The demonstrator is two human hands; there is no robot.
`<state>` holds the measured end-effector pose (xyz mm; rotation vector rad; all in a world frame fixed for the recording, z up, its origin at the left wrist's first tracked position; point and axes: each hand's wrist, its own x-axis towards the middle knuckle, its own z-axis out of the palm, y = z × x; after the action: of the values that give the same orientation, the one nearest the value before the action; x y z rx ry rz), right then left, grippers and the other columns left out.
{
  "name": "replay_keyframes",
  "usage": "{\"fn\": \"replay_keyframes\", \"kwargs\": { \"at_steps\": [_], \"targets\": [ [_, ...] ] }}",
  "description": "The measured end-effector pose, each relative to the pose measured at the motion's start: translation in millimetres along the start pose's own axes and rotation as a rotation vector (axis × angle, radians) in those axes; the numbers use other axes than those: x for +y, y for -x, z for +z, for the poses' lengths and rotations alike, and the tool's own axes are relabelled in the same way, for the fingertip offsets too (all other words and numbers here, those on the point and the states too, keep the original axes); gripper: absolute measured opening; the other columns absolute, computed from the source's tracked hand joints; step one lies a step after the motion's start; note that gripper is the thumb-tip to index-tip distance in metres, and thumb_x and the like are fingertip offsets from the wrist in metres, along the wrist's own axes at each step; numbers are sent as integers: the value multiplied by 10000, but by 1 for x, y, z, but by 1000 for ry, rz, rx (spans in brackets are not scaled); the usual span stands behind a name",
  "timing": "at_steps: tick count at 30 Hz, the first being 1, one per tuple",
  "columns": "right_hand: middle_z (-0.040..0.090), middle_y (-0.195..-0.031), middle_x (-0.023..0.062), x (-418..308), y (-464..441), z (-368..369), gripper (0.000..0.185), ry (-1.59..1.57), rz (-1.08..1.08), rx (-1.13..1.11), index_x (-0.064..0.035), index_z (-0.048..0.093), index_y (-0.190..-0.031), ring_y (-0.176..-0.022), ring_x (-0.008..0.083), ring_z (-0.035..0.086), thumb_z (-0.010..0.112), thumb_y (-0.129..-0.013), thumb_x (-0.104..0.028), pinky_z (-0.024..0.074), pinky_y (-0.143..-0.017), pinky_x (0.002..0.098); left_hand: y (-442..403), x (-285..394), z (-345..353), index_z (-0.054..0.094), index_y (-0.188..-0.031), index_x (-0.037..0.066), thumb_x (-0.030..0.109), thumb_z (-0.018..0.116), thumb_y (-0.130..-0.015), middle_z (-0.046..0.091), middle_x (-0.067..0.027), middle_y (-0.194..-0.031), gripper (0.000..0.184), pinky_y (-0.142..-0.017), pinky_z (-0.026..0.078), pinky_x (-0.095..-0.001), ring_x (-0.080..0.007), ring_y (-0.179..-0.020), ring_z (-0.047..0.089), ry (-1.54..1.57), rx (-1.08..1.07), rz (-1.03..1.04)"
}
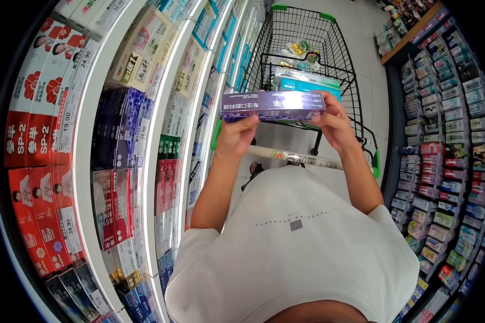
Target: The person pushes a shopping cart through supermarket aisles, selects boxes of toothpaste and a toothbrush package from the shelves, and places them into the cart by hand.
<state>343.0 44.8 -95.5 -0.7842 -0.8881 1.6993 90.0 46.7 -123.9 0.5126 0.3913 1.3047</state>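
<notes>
A purple toothpaste box (275,103) is held level in front of my chest, one long printed side facing up. My left hand (237,135) grips its left end, thumb on the near side. Around the right end my right hand (335,123) is closed, with its fingers partly behind the box. Just beyond it, a teal and white box (307,85) lies in the shopping cart (344,44). Some of that teal box is hidden by the purple one. The cart's handle bar (272,153) runs below my hands, and neither hand touches it.
Shelves on the left carry red boxes (37,212), dark purple boxes (113,129) and cream boxes (140,51), with price tags along the edges. On the right stands a rack of hanging small packs (442,145). Yellow-green packaged items (300,49) lie farther inside the cart.
</notes>
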Motion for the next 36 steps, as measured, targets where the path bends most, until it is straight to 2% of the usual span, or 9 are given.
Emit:
{"fn": "replay_keyframes", "kwargs": {
  "at_steps": [4,7,9,10,16,19,28,30,36],
  "targets": [
    [594,-1090,46,10,6,-7,497,89,5,-4,-44,517,-1192,-1021,156,559,682,-723,-63,424,-917,301,3,3,1,570,-1127,40,-163,646,-703,565,-203,-1255,477,-1023,399,-380,-294,-1219,508,-20,45,-15],
    [598,-1090,64,14,15,4,539,472,23,-67,-37,522,-1201,-1021,190,552,757,-744,-200,406,-924,331,12,10,-5,541,-1144,42,-140,688,-669,560,-238,-1247,529,-1051,374,-461,-350,-1223,504,-164,-21,-30],
    [625,-1033,106,10,25,20,625,1197,-156,-125,-45,522,-1230,-958,240,574,787,-726,-304,419,-877,364,18,14,-8,537,-1127,37,-137,705,-655,572,-255,-1218,530,-1025,403,-469,-362,-1181,538,-254,-64,-50],
    [622,-1011,140,15,28,24,649,1245,-289,-138,-38,544,-1215,-950,297,565,801,-694,-328,385,-910,381,21,14,-12,536,-1120,29,-130,716,-647,579,-249,-1209,530,-1007,424,-439,-332,-1169,548,-283,-41,-99],
    [610,-968,130,27,26,30,545,1284,-385,-117,-36,581,-1140,-907,276,574,791,-716,-308,422,-848,383,18,-3,3,530,-1113,10,-71,777,-632,600,-201,-1191,547,-973,443,-349,-243,-1115,577,-429,-29,-199],
    [626,-908,153,11,19,12,494,1235,-169,-3,-41,573,-1086,-835,334,605,775,-721,-306,476,-725,419,12,-15,5,508,-1180,7,72,819,-692,625,-136,-1097,582,-944,455,-323,-207,-1052,596,-766,120,-87],
    [649,-916,148,-2,-29,-87,487,1593,-14,237,-40,586,-1055,-880,313,625,788,-708,-316,484,-729,423,20,-34,-33,625,-1015,8,201,779,-724,676,-140,-940,381,-808,502,-345,-233,-902,656,-1557,152,70],
    [658,-893,124,-3,-48,-98,484,1623,-23,233,-46,587,-1045,-876,301,629,787,-705,-327,486,-732,422,22,-36,-24,629,-1029,35,262,781,-720,680,-117,-922,412,-778,509,-345,-239,-869,659,-1736,97,-125],
    [678,-922,104,-5,-96,-97,461,1691,35,128,-54,595,-1039,-912,290,640,776,-716,-329,494,-753,418,21,-39,-23,641,-1015,93,360,788,-712,690,-33,-888,430,-689,506,-320,-163,-792,654,-1880,97,-167]
  ]
}}
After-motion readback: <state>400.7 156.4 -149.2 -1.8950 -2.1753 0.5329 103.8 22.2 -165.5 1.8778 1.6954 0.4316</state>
